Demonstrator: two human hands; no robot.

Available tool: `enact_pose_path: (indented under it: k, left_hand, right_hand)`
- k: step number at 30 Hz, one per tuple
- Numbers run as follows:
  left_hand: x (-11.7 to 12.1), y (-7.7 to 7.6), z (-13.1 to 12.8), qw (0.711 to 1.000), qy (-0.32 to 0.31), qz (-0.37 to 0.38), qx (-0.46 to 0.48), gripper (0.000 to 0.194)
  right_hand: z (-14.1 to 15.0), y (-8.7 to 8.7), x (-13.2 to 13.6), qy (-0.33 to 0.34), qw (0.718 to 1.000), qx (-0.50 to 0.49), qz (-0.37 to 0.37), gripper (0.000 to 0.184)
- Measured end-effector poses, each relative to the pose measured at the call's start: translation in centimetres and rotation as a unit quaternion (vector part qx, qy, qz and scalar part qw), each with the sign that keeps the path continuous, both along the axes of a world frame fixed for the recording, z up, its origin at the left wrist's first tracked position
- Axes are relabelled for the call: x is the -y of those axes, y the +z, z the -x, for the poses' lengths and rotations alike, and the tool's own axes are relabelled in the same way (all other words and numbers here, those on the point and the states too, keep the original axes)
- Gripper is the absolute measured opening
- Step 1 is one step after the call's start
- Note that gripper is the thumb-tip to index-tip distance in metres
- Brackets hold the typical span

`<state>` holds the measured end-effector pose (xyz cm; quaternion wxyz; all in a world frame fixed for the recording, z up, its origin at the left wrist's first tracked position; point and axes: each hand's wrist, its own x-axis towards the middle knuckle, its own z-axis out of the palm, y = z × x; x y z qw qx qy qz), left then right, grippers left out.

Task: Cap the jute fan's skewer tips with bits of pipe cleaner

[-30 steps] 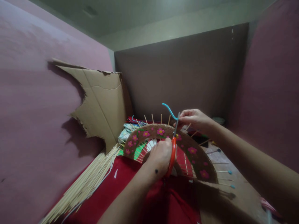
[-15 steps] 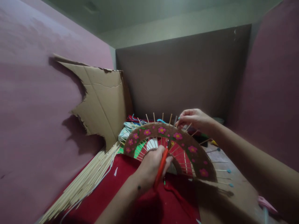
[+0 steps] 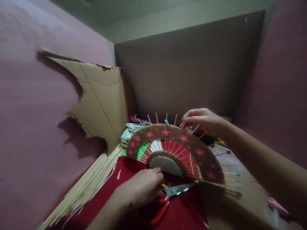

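- Head camera, center of the frame: the fan-shaped woven piece (image 3: 177,134), a brown band with pink flowers, stands arched, with thin sticks jutting beyond its outer edge.
- Right of center: the right hand (image 3: 200,119) is at the upper rim, its fingers pinched nearly closed on a small blue piece (image 3: 185,118) beside the end of a stick (image 3: 184,124).
- Lower center: the left hand (image 3: 146,185) has its fingers curled in, closed on the handle end of the scissors (image 3: 172,191); the thumb's place is hard to make out. The blades point right, over the red cloth (image 3: 112,207), below the fan-shaped woven piece.
- Upper rim, left of the right hand: a blue curl (image 3: 167,122) sits by another stick.
- Lower right: blue tips (image 3: 238,174) cap two of the sticks, and a dark tip (image 3: 228,152) caps one above them; a pink-handled tool (image 3: 278,206) lies near the edge.
- Lower left: a bundle of pale sticks (image 3: 83,188) lies alongside the red cloth.
- Left: torn cardboard (image 3: 102,99) stands by the pink wall (image 3: 28,105).
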<state>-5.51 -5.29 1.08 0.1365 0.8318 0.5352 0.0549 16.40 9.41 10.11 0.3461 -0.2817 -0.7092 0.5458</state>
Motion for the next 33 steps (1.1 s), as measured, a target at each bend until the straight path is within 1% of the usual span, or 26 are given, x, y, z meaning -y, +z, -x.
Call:
enact_pose_path:
  k: [1, 2, 3, 5, 7, 8, 10, 13, 15, 17, 18, 19, 21, 22, 23, 24, 25, 26, 27, 28, 30, 31, 33]
  left_hand:
    - [-0.6, 0.7, -0.1, 0.999, 0.003, -0.028, 0.032, 0.009]
    - [-1.2, 1.4, -0.1, 0.995, 0.022, -0.068, 0.075, 0.012]
    - [-1.9, 2.1, -0.3, 0.984, 0.056, -0.114, 0.122, 0.015]
    - [-3.1, 3.6, -0.7, 0.950, 0.115, -0.206, 0.207, 0.022]
    - [-4.3, 4.9, -1.3, 0.914, 0.136, -0.268, 0.272, 0.031]
    - [-4.8, 5.4, -1.5, 0.902, 0.133, -0.287, 0.295, 0.035]
    - [-6.0, 5.9, -2.0, 0.889, 0.115, -0.305, 0.321, 0.038]
    - [-7.5, 5.7, -2.4, 0.888, 0.078, -0.324, 0.318, 0.027]
    - [-8.1, 5.5, -2.4, 0.884, 0.058, -0.345, 0.310, 0.020]
    - [-7.9, 5.8, -2.4, 0.867, 0.048, -0.369, 0.330, 0.018]
    - [-7.5, 6.3, -2.3, 0.851, 0.047, -0.382, 0.356, 0.016]
    - [-6.9, 7.0, -2.3, 0.831, 0.050, -0.395, 0.389, 0.015]
    - [-5.0, 8.9, -2.2, 0.786, 0.054, -0.410, 0.460, 0.013]
    - [-4.0, 10.0, -2.1, 0.769, 0.063, -0.413, 0.484, 0.014]
    - [-3.0, 11.0, -2.0, 0.761, 0.066, -0.405, 0.502, 0.016]
    - [-2.3, 11.8, -1.8, 0.758, 0.062, -0.391, 0.519, 0.017]
    - [-1.8, 12.3, -1.6, 0.768, 0.060, -0.374, 0.516, 0.014]
    - [-1.7, 12.6, -1.4, 0.786, 0.054, -0.355, 0.503, 0.012]
    - [-2.0, 12.4, -1.2, 0.807, 0.046, -0.328, 0.488, 0.012]
    - [-2.5, 12.0, -1.1, 0.829, 0.040, -0.298, 0.472, 0.015]
    - [-4.3, 10.8, -0.9, 0.864, 0.032, -0.239, 0.442, 0.024]
    - [-5.3, 10.1, -0.9, 0.873, 0.044, -0.250, 0.417, 0.025]
    - [-6.9, 9.2, -0.9, 0.887, 0.057, -0.269, 0.371, 0.022]
  right_hand:
    - [0.0, 0.0, 0.0, 0.000, 1.000, 0.001, -0.003, 0.011]
    - [-0.1, -0.1, 0.1, 0.000, 1.000, 0.000, -0.006, 0.011]
    - [-0.1, -0.1, 0.0, 0.001, 1.000, -0.001, -0.009, 0.011]
    - [-0.2, -0.3, 0.0, 0.006, 1.000, -0.007, -0.012, 0.012]
    - [-0.3, -0.4, 0.0, 0.008, 1.000, -0.008, -0.012, 0.014]
    - [-0.3, -0.4, 0.0, 0.008, 1.000, -0.006, -0.013, 0.015]
    - [-0.5, -0.4, 0.1, 0.010, 1.000, 0.000, -0.017, 0.016]
    - [-0.6, -0.5, 0.0, 0.016, 0.999, 0.006, -0.029, 0.016]
    - [-0.7, -0.7, 0.0, 0.017, 0.999, 0.005, -0.038, 0.016]
    - [-0.8, -0.8, 0.0, 0.018, 0.999, 0.003, -0.048, 0.015]
    - [-0.8, -0.8, 0.0, 0.019, 0.998, 0.004, -0.053, 0.014]
    - [-0.8, -0.9, 0.1, 0.019, 0.998, 0.006, -0.058, 0.013]
    - [-0.9, -0.9, 0.2, 0.013, 0.998, 0.014, -0.068, 0.011]
    - [-0.9, -0.9, 0.3, 0.008, 0.997, 0.019, -0.071, 0.010]
    - [-0.9, -0.9, 0.5, 0.004, 0.997, 0.022, -0.073, 0.010]
    - [-0.9, -0.9, 0.5, 0.002, 0.997, 0.024, -0.075, 0.009]
    - [-0.9, -0.9, 0.6, 0.000, 0.997, 0.026, -0.076, 0.009]
    - [-0.9, -0.8, 0.7, 0.000, 0.997, 0.027, -0.079, 0.009]
    - [-1.0, -0.7, 0.7, -0.001, 0.996, 0.030, -0.082, 0.009]
    - [-1.0, -0.6, 0.8, -0.003, 0.996, 0.034, -0.087, 0.009]
    - [-1.1, -0.2, 1.1, -0.007, 0.994, 0.051, -0.094, 0.009]
    - [-1.1, 0.0, 1.3, -0.010, 0.993, 0.062, -0.098, 0.010]
    - [-1.1, 0.6, 1.9, -0.018, 0.991, 0.083, -0.107, 0.011]
